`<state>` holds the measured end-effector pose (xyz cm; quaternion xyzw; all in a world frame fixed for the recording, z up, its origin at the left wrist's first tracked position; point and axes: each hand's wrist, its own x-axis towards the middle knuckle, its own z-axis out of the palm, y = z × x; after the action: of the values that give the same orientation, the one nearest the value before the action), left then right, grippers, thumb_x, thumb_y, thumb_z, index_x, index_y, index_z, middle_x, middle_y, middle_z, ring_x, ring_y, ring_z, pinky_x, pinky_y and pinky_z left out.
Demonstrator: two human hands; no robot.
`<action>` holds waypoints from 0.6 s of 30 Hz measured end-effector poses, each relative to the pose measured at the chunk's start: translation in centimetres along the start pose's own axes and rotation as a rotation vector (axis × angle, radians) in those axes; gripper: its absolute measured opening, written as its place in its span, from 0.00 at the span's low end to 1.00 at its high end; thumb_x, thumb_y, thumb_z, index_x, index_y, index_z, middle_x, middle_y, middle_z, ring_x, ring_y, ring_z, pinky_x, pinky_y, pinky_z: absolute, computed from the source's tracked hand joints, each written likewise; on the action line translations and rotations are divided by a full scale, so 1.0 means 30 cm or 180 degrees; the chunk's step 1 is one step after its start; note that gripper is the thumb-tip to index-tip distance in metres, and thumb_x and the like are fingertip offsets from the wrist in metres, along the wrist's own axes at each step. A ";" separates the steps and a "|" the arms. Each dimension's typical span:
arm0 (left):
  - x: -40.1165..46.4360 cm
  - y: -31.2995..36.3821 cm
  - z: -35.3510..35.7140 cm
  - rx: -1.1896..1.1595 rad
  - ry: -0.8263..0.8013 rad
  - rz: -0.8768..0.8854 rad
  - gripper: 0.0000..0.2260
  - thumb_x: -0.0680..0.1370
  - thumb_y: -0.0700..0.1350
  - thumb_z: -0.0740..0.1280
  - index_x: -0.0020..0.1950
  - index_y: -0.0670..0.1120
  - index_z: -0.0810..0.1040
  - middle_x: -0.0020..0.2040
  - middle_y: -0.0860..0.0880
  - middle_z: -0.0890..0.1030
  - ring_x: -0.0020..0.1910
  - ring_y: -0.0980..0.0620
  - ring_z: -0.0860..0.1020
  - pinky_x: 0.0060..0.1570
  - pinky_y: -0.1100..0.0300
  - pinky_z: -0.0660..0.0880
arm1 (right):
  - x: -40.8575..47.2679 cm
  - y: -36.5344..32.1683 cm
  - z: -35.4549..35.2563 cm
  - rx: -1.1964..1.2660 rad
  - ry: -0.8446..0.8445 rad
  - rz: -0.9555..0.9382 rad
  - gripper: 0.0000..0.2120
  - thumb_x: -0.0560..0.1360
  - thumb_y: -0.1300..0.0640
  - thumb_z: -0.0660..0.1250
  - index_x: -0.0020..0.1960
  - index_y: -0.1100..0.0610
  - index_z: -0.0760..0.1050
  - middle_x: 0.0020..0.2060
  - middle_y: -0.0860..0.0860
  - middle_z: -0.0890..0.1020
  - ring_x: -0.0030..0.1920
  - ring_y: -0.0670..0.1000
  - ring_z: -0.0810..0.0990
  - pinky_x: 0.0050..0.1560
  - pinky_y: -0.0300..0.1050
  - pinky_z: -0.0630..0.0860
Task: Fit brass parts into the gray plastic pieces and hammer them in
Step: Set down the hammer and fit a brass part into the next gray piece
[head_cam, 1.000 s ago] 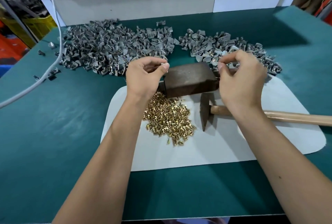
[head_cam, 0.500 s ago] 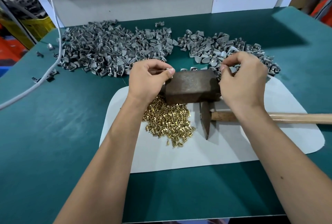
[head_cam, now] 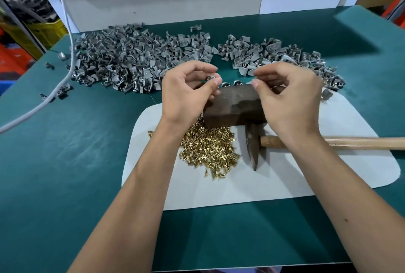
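While both hands hovered over the block (head_cam: 233, 106), I read the layout as one made for short reaches. My left hand (head_cam: 186, 95) pinched a small gray piece (head_cam: 211, 77) between thumb and forefinger, the other fingers loosely curled. My right hand (head_cam: 289, 99) had thumb and forefinger drawn together beside the block's far right corner; whatever they held was too small for me to make out, so I could only guess at a brass part.

The block sat at the far edge of the white mat (head_cam: 306, 176), presumably as an anvil, with two gray pieces (head_cam: 232, 84) just behind its far edge. The brass parts (head_cam: 208, 150) lay heaped on the mat just in front of the block, touching its near side and partly under my left wrist. The hammer (head_cam: 254, 148) rested on the mat at the block's right, its handle running off toward the right edge, placed for my right hand to take.

Two gray heaps lay along the far edge of the table (head_cam: 65, 163): the left heap (head_cam: 131, 60) was larger, the right heap (head_cam: 274, 55) smaller. I judged one held finished pieces, but could not tell which. The handle's end was cut off by the frame.
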<state>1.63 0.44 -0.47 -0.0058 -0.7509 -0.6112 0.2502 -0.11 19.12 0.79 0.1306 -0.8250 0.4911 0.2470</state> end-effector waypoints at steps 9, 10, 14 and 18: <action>-0.018 0.031 0.038 -0.0656 -0.0483 -0.0082 0.10 0.77 0.30 0.71 0.57 0.37 0.83 0.50 0.38 0.86 0.43 0.48 0.85 0.44 0.58 0.82 | -0.023 -0.006 0.027 0.0775 -0.0345 -0.0029 0.05 0.74 0.59 0.77 0.49 0.54 0.87 0.40 0.44 0.87 0.40 0.45 0.86 0.43 0.45 0.84; -0.018 0.033 0.038 -0.0736 -0.0515 -0.0127 0.11 0.77 0.28 0.69 0.58 0.37 0.83 0.51 0.38 0.86 0.45 0.48 0.85 0.46 0.58 0.83 | -0.023 -0.003 0.029 0.0828 -0.0360 -0.0016 0.05 0.75 0.61 0.76 0.50 0.55 0.87 0.41 0.44 0.87 0.40 0.45 0.86 0.42 0.44 0.84; -0.017 0.036 0.036 -0.0823 -0.0605 -0.0278 0.15 0.78 0.26 0.66 0.61 0.38 0.82 0.52 0.39 0.86 0.46 0.46 0.86 0.51 0.53 0.84 | -0.022 0.003 0.029 0.0926 -0.0340 -0.0086 0.07 0.75 0.63 0.75 0.51 0.55 0.87 0.42 0.45 0.87 0.42 0.46 0.87 0.41 0.43 0.85; -0.020 0.038 0.039 -0.0928 -0.0628 -0.0335 0.14 0.78 0.27 0.68 0.60 0.39 0.82 0.51 0.40 0.86 0.49 0.45 0.86 0.50 0.55 0.84 | -0.024 0.000 0.030 0.0810 -0.0222 -0.0198 0.06 0.75 0.62 0.75 0.51 0.54 0.86 0.42 0.44 0.87 0.45 0.45 0.87 0.45 0.48 0.85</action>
<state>2.07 1.99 0.20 -0.0626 -0.6745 -0.7222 0.1396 0.24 18.32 0.06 0.2034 -0.7598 0.5790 0.2148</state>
